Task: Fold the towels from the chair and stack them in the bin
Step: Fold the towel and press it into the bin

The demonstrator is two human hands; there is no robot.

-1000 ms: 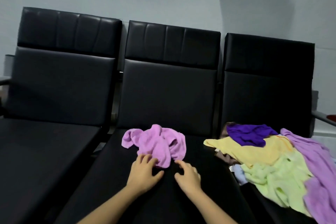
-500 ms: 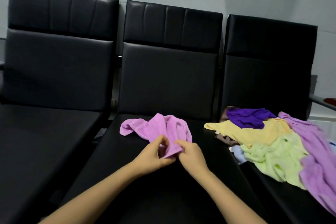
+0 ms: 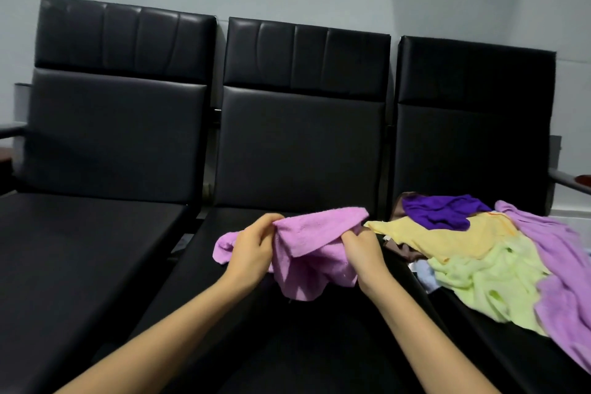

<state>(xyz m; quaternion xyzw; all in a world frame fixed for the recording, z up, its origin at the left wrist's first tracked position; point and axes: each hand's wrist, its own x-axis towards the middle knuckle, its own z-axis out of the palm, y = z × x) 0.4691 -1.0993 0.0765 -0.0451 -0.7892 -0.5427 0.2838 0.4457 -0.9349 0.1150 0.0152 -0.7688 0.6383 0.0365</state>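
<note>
Both hands [image 3: 252, 246] | pinch crumpled pink terry towel [image 3: 313, 243] | padded black chair [image 3: 300, 137]

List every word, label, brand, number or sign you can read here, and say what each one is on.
None: no readable text shows anywhere.
The pink towel, gripped by the left hand and the right hand, shows plain cloth only.
The black chairs show no brand or number.
A small white scrap at the edge of the yellow towel may be a tag, but it is too small to read.
</note>
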